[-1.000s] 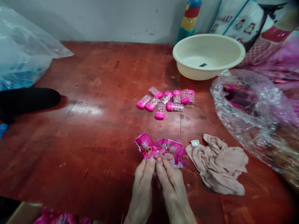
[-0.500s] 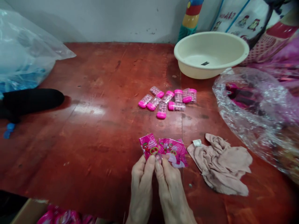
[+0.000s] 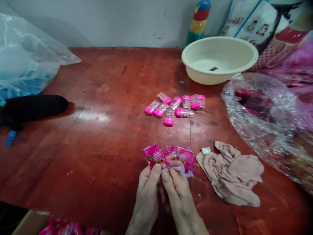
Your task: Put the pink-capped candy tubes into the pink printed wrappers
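Your left hand (image 3: pixel 146 192) and right hand (image 3: pixel 179 195) sit pressed side by side at 6 o'clock on the table (image 3: pixel 97 130), both pinching pink wrappers (image 3: pixel 171 158) at their near edge. The left thumb and fingers clamp the left piece; the right fingers clamp the right piece, with one fingertip laid over its front. You hold the wrappers just above the wood, touching nothing else that I can make out. Whether something small sits between your fingertips is too hidden to tell.

By the look of it, the work is partly done: a cluster of capsules (image 3: pixel 176 107) with pink caps already lies at 12 o'clock from your hands, well apart from them. I count eight, though two at the right overlap, so take that as my best count. The basin (image 3: pixel 218 58) at 1 o'clock holds only one small dark scrap. The bag (image 3: pixel 266 120) at 3 o'clock shows more pink stock inside, so plenty seems left.

Other counts: one cloth (image 3: pixel 232 173) just right of the wrappers, one clear sack (image 3: pixel 24 65) at 10 o'clock, one black sleeve (image 3: pixel 34 106) at 9 o'clock
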A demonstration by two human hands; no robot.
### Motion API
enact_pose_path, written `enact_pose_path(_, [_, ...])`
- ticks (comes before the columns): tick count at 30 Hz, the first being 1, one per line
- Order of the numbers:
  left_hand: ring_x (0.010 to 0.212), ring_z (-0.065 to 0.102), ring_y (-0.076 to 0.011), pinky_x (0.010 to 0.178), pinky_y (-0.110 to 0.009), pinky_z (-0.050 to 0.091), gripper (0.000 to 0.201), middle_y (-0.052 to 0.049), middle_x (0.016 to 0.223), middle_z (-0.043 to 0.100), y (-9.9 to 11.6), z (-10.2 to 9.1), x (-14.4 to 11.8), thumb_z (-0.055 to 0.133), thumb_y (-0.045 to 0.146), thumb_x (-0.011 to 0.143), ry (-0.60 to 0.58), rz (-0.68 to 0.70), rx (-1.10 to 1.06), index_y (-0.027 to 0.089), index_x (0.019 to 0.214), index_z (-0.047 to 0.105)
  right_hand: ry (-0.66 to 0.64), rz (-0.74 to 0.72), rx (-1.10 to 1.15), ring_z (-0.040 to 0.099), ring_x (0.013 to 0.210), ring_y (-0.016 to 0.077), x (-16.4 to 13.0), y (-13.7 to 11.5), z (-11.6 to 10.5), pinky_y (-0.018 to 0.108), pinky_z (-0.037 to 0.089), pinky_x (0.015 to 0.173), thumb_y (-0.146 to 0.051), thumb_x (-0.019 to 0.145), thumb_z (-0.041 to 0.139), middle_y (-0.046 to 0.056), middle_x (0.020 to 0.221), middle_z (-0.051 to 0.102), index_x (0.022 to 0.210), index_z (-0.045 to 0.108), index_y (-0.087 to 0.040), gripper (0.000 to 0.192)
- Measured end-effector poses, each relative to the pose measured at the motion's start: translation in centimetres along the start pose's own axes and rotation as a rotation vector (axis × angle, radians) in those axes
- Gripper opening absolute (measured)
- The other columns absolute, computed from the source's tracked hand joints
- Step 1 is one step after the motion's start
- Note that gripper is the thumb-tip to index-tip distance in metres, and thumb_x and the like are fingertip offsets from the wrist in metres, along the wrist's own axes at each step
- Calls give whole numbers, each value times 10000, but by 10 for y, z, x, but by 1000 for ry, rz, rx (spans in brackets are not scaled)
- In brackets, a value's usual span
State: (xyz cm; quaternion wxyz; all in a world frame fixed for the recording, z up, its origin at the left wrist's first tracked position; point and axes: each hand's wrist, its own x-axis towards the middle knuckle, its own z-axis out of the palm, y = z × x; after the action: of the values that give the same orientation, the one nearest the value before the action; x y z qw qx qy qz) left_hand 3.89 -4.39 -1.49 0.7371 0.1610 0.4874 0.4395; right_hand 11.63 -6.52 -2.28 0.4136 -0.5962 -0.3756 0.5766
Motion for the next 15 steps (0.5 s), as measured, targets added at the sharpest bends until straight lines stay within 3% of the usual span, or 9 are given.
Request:
enact_pose_path(3, [324, 457, -77, 303, -171, 356, 380, -37, 541, 649, -10, -6, -1, 527, 409, 825, -84, -76, -21, 115, 1033, 648, -76, 61, 67, 351, 307, 60, -1, 1, -1, 175, 261, 315, -523, 881, 390, -75, 411, 398, 693, 497, -184, 403])
enact_pose_path(6, [281, 439, -89, 353, -213, 437, 453, 22, 384, 535, -21, -16, 1, 505, 482, 819, -150, -104, -74, 105, 1037, 627, -99, 130, 132, 323, 293, 44, 1, 2, -2, 155, 259, 308, -534, 882, 380, -88, 398, 381, 651, 454, -187, 423])
enact_pose_path(11, [263, 449, -92, 356, -213, 451, 434, 46, 338, 493, -30, -27, 5, 567, 474, 781, -177, -11, -89, 110, 1011, 626, -101, 101, 191, 332, 303, 39, 0, 1, -1, 140, 282, 305, -511, 882, 408, -85, 411, 390, 629, 453, -184, 416])
enact_pose_path(15, [255, 471, -109, 273, -173, 375, 483, 43, 342, 491, -30, -29, 7, 546, 488, 790, -212, -31, -23, 99, 1072, 597, -123, 116, 296, 324, 294, 39, 0, 2, 0, 141, 317, 310, -494, 883, 419, -92, 396, 384, 615, 437, -188, 408])
